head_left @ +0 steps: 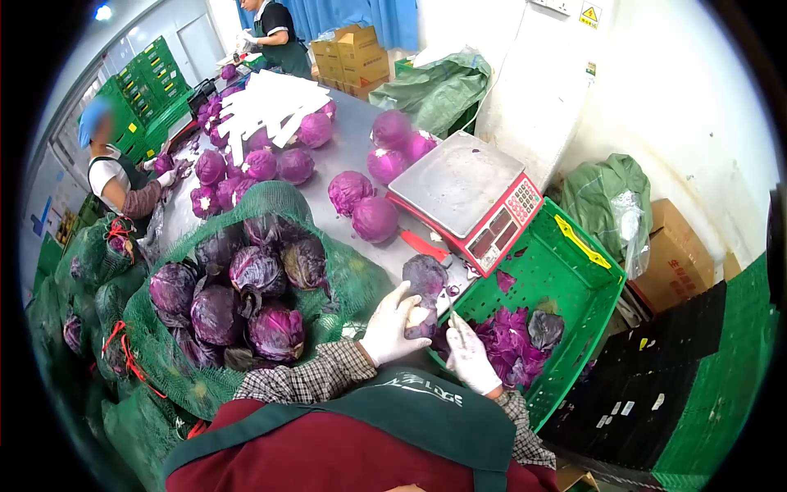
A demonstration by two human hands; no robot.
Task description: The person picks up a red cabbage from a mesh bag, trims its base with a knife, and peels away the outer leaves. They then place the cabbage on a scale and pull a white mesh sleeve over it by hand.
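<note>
Gripping a red cabbage (424,283) from its nine o'clock side, the gloved left hand (395,324) curls its fingers around the head and holds it out over the near rim of the green crate (574,271), apparently so that whatever is cut away drops among the purple leaf scraps (508,344) already lying there. The gloved right hand (471,354) sits at the cabbage's five o'clock, closed around the handle of a small knife (451,307) whose blade points up toward the head's underside; the exact pinch of the fingers is hard to make out. At nine o'clock of the hands an open green net sack (270,205) of untrimmed cabbages (254,295) slumps within easy reach, presumably as the supply. At twelve o'clock a weighing scale (467,193) stands on the grey steel table (352,148), and trimmed, brighter heads (361,205) are scattered beyond it, with white paper sheets (270,107) farther up. A co-worker in a blue cap (111,164) works at ten o'clock and another person (275,33) stands at the table's far end. Cardboard boxes (348,53), stacked green crates (143,90), more tied sacks and white walls surround the table.
</note>
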